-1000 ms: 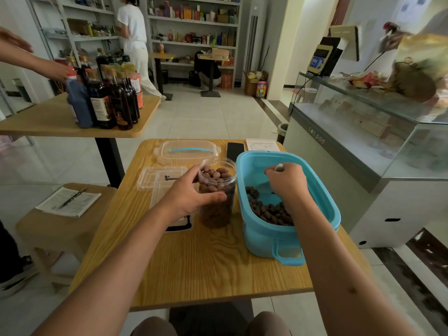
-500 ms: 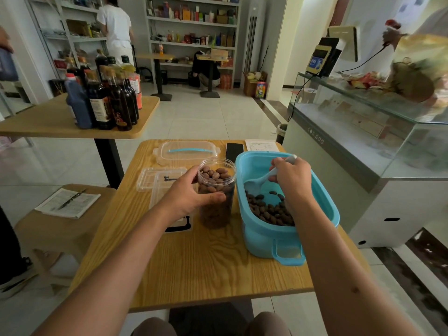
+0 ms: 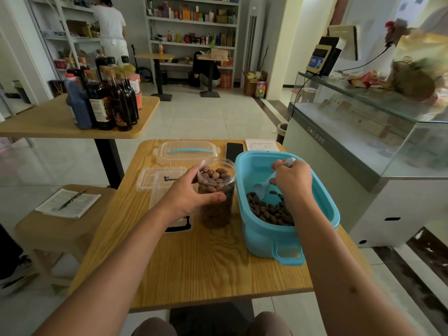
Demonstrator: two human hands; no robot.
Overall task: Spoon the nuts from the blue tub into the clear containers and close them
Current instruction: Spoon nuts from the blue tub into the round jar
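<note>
A blue tub stands at the right of the wooden table, with brown nuts heaped in its near half. My right hand grips a pale blue spoon inside the tub, its bowl just above the nuts. Left of the tub stands an open clear jar, filled with nuts almost to the rim. My left hand is wrapped round the jar's side, thumb across the front.
A clear tub lid with a blue handle, a flat clear lid, a black phone and a paper slip lie at the table's far side. A second table holds dark bottles. A glass counter stands right.
My right hand rose from deep in the tub and tilted the spoon up, so its bowl now shows above the nuts. The left hand and the jar stayed put.
</note>
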